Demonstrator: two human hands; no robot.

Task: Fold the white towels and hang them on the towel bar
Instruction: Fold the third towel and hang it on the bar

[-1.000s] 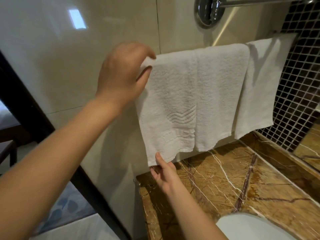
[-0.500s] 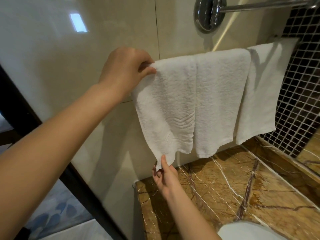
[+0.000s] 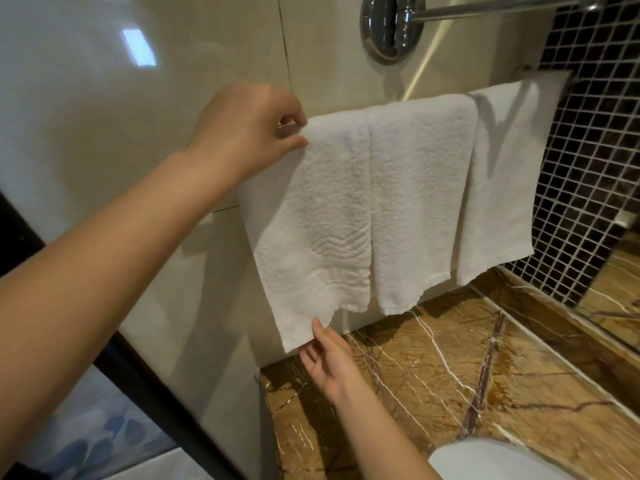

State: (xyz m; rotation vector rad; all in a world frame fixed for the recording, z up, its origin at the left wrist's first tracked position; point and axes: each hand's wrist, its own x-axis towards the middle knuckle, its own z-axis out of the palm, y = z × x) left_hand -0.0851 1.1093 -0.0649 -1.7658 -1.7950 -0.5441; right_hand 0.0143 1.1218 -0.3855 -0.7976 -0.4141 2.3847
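The marble counter [image 3: 485, 375] is the reference here. Above its back edge, three white towels hang side by side against the tiled wall [image 3: 156, 116]. The bar that carries them is hidden under their top folds. A separate chrome rail [image 3: 485, 8] runs higher up.

The left towel [image 3: 311, 220] hangs past the counter's left end and overlaps the middle towel [image 3: 422, 202]. The right towel [image 3: 509, 174] is farthest along, near the mosaic tiles. The left towel's bottom edge is slanted, with its outer corner lower than the inner one, so it looks crooked.

The hands are well apart. The left hand [image 3: 246, 129], high above the counter's left end, pinches the left towel's top outer corner. The right hand [image 3: 329, 362], just over the counter's left front corner, is loose and unclenched, and one fingertip touches the towel's lowest corner.

The main risk appears to be the sideways pull at the top. Too hard a tug could slide the towel off the hidden bar or bunch it further onto the middle towel. With the lower hand only touching, the hem could swing free and stay uneven. A dropped towel would probably land on the counter or fall past its left end.
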